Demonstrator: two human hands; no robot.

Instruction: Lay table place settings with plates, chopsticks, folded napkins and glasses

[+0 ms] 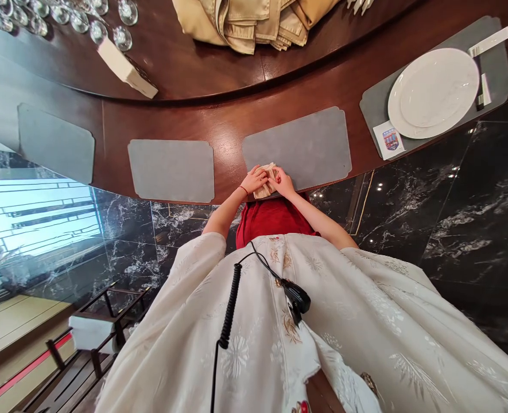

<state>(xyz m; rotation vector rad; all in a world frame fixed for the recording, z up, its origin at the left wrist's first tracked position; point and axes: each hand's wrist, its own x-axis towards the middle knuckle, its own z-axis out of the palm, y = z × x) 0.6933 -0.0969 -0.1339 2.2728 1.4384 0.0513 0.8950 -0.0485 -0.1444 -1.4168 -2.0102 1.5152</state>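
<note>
A small beige cloth napkin (263, 191), bunched in folds, lies at the near edge of a grey placemat (305, 140) on the dark wooden table. From the left, my left hand (255, 179) grips it with the fingers bent over its top. My right hand (283, 183) pinches the folds on the other side, its fingers close to those of the left. The fingers cover part of the cloth, so its full shape is hidden.
Another grey placemat (171, 171) lies to the left. White plates (434, 94), stacked, stand at the right beside a printed card (389, 140). Beige folded cloths (254, 26) are heaped on the raised table centre. Glasses (79, 22) and a white box (122, 66) stand at upper left.
</note>
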